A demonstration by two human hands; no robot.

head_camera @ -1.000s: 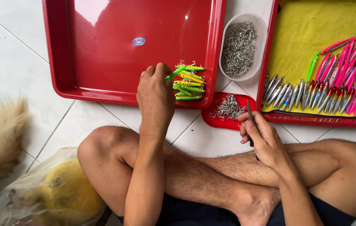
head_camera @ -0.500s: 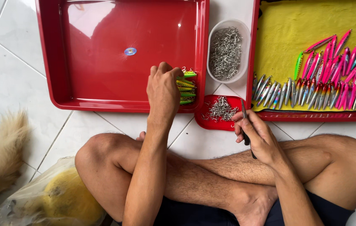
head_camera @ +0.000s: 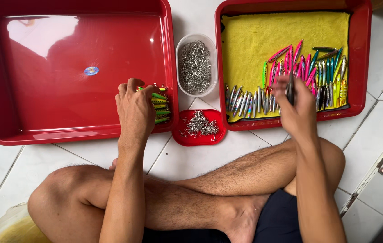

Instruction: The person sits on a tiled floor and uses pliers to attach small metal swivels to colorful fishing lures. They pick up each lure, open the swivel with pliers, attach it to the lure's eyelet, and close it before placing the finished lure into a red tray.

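- Your left hand (head_camera: 135, 110) lies palm down in the large red tray (head_camera: 2, 135), at its near right corner, fingers curled loosely over a short stack of green and yellow lures (head_camera: 160, 108). It touches them; whether it grips any of them I cannot tell.
- Square that stack against the tray's right wall with your fingertips, so the lures lie side by side and their hooks do not tangle.
- Your right hand (head_camera: 295, 108) hovers over the near edge of the second red tray (head_camera: 360, 54), closed around a slim dark tool (head_camera: 290, 90) held upright.
- Keep the tool pinched between thumb and forefinger, so that your other fingers are free to lift one lure without disturbing the row.
- Under that hand, a row of silver lures (head_camera: 245, 101) runs along the near edge of the yellow cloth (head_camera: 245, 45). Pink, green and teal lures (head_camera: 308, 63) fan out towards the right wall.
- Take from the end of the row nearest your hand; reaching across it risks snagging.
- Between the two trays stands a white tub of loose hooks (head_camera: 195, 65), at the far side of the gap. A small red lid (head_camera: 200, 130) heaped with metal fittings sits just in front of it.
- Both containers lie within easy reach of either hand, so let your wrists do the travelling and keep your crossed legs where they are on the tiled floor (head_camera: 380, 148).
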